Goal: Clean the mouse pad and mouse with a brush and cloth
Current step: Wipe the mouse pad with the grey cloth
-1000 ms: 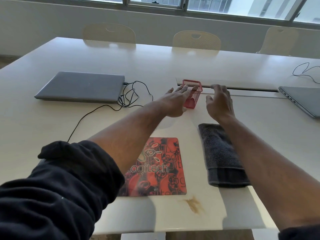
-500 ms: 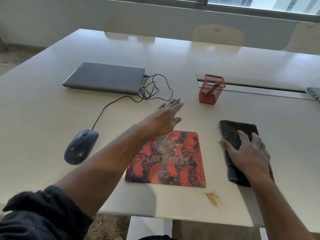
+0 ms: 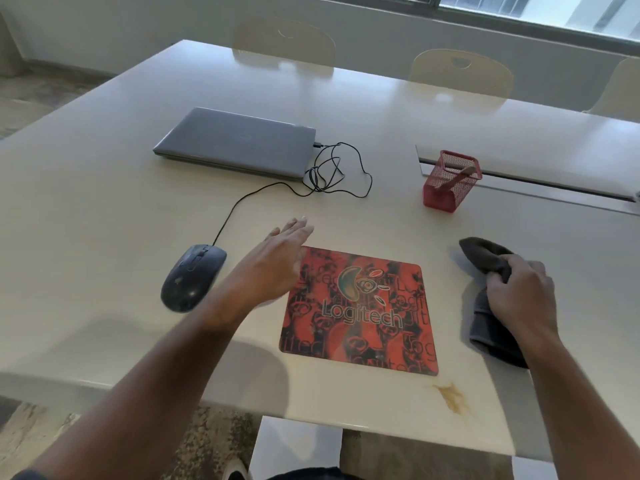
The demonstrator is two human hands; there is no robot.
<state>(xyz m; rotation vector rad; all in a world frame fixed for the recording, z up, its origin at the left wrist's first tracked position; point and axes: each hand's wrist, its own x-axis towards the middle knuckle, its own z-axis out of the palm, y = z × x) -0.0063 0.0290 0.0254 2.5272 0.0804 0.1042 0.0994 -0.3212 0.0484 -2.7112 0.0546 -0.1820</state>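
A red and black Logitech mouse pad (image 3: 360, 310) lies flat near the table's front edge. To its left sits a black wired mouse (image 3: 192, 277). My left hand (image 3: 277, 259) hovers with straight fingers over the pad's upper left corner, between pad and mouse. Right of the pad, my right hand (image 3: 519, 289) grips a dark grey cloth (image 3: 485, 258), bunching it off the table. A brush handle (image 3: 459, 178) leans inside a red mesh holder (image 3: 450, 181) behind the pad.
A closed grey laptop (image 3: 235, 142) lies at the back left, with the mouse's tangled cable (image 3: 336, 174) beside it. A brown stain (image 3: 452, 396) marks the white table (image 3: 104, 202) near its front edge. Chairs (image 3: 284, 39) stand along the far side.
My right hand has closed round the cloth and bunched it up from lying flat. My left hand has drawn back toward the pad's left corner. The view has tilted down and left.
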